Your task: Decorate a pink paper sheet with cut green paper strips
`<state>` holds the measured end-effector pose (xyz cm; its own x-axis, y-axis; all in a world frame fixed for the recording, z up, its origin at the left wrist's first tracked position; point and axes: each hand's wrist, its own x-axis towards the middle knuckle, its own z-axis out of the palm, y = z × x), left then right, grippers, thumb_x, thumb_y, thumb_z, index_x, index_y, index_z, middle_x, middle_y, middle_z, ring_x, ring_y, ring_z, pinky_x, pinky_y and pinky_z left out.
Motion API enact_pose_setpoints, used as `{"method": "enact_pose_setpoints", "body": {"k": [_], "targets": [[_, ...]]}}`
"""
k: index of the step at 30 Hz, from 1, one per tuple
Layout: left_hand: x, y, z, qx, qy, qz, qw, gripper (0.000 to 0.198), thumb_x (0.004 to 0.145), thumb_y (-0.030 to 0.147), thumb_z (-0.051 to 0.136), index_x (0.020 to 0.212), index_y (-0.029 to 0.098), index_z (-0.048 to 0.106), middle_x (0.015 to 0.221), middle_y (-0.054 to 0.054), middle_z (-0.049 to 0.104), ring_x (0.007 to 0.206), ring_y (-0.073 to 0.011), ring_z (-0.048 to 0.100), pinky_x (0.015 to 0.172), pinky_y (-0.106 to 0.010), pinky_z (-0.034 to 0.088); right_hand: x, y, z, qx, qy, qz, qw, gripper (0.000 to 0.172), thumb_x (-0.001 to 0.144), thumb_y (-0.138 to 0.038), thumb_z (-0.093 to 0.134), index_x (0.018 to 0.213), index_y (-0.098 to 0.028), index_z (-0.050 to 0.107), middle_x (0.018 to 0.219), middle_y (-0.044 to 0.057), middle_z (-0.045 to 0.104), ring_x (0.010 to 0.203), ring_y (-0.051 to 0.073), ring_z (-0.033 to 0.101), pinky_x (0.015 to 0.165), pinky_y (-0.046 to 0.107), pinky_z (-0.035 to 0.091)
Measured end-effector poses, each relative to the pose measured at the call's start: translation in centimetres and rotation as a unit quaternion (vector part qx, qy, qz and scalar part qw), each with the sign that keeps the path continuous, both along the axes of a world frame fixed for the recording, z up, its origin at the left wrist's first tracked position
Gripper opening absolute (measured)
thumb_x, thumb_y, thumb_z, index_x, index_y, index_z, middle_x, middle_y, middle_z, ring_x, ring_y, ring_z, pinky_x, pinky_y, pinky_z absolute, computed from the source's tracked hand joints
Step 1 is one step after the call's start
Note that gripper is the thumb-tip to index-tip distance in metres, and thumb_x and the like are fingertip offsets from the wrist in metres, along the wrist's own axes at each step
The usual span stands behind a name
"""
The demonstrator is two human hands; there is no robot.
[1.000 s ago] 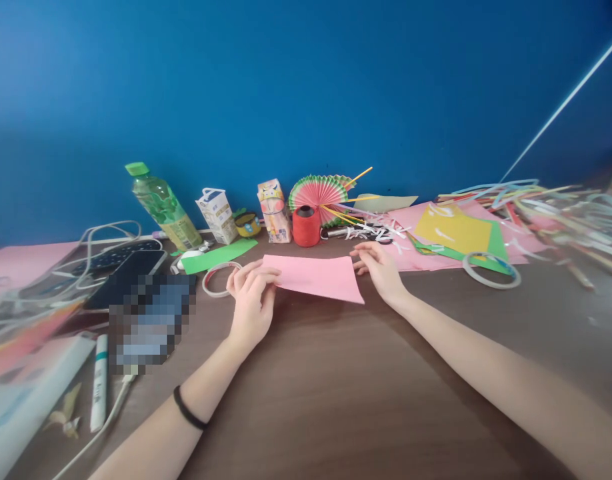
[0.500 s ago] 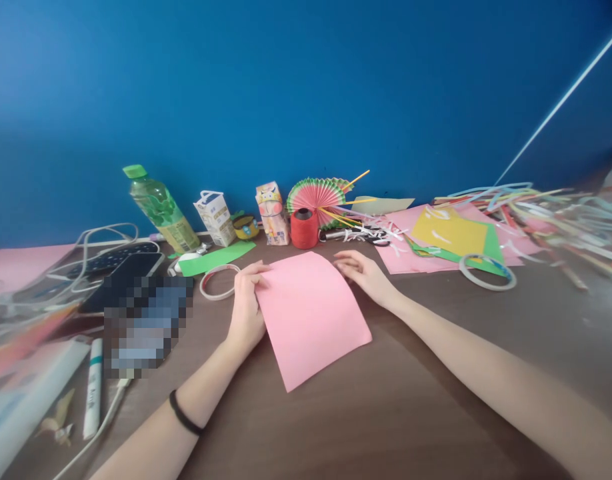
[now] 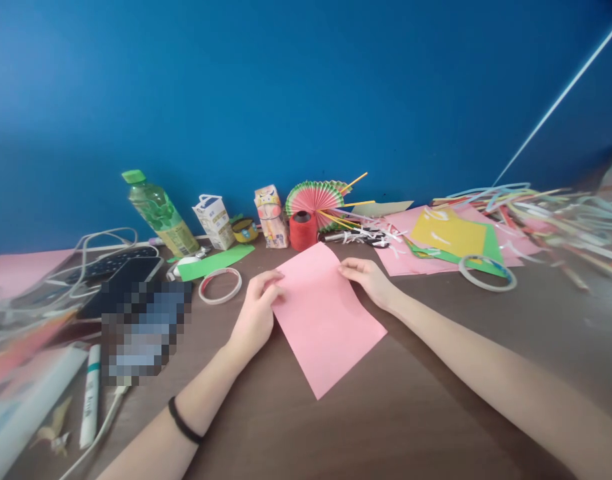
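Note:
A pink paper sheet [image 3: 326, 320] lies unfolded and turned at an angle on the brown table [image 3: 396, 413]. My left hand [image 3: 256, 313] pinches its left edge, fingers closed on the paper. On the right edge near the far corner, my right hand [image 3: 369, 280] holds the sheet with curled fingers. A black band sits on my left wrist.
A tape ring [image 3: 220, 285], green paper strip [image 3: 216, 261], green bottle [image 3: 159, 213], two small cartons, a red thread spool [image 3: 303, 231] and a paper fan [image 3: 313, 199] stand behind. Coloured sheets, another tape ring [image 3: 486, 272] and paper strips fill the right. Cables, a phone and a marker [image 3: 89, 393] lie left.
The pink sheet was folded in half a second ago; it has been opened flat and then turned slightly, with both hands keeping hold of its edges.

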<state>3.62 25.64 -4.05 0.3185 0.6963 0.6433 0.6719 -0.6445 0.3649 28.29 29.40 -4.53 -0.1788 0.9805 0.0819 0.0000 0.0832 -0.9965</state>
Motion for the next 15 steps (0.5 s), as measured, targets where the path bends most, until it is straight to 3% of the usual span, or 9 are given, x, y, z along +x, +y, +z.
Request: {"method": "enact_pose_setpoints", "body": {"k": [4,7,11,15], "targets": [[-0.46,0.24,0.09,-0.060,-0.058,0.002,0.997,0.033,0.077,0.001,0.027,0.084,0.019,0.054,0.105,-0.007,0.060,0.110,-0.0191,0.053,0.098,-0.043,0.040,0.02,0.06,-0.18,0.004,-0.048,0.011,0.999,0.031,0.068,-0.046,0.065,0.064,-0.016,0.057,0.060,-0.003,0.053,0.056,0.010,0.045,0.057,0.024,0.032],[-0.53,0.31,0.21,-0.102,-0.094,0.041,0.989,0.030,0.083,0.009,0.033,0.101,0.019,0.054,0.111,-0.009,0.061,0.115,-0.0206,0.052,0.099,-0.044,0.039,-0.08,-0.16,0.05,0.001,-0.078,0.010,0.997,0.037,0.066,-0.050,0.065,0.060,-0.016,0.051,0.056,-0.003,0.051,0.052,0.009,0.042,0.053,0.023,0.028],[-0.38,0.34,0.30,-0.154,-0.087,0.056,0.983,0.037,0.084,0.022,0.044,0.121,0.020,0.048,0.127,-0.011,0.054,0.121,-0.0228,0.047,0.103,-0.044,0.036,-0.24,-0.39,0.40,0.004,-0.105,0.005,0.994,0.042,0.064,-0.053,0.066,0.057,-0.017,0.046,0.052,-0.004,0.047,0.050,0.008,0.037,0.049,0.022,0.023],[-0.53,0.56,-0.06,-0.160,-0.087,0.040,0.983,0.044,0.085,0.024,0.045,0.128,0.019,0.042,0.135,-0.010,0.047,0.127,-0.0211,0.041,0.107,-0.042,0.031,-0.36,-0.43,0.45,0.017,-0.121,0.009,0.992,0.045,0.064,-0.054,0.066,0.055,-0.017,0.042,0.049,-0.005,0.041,0.048,0.007,0.032,0.049,0.023,0.019]]}}
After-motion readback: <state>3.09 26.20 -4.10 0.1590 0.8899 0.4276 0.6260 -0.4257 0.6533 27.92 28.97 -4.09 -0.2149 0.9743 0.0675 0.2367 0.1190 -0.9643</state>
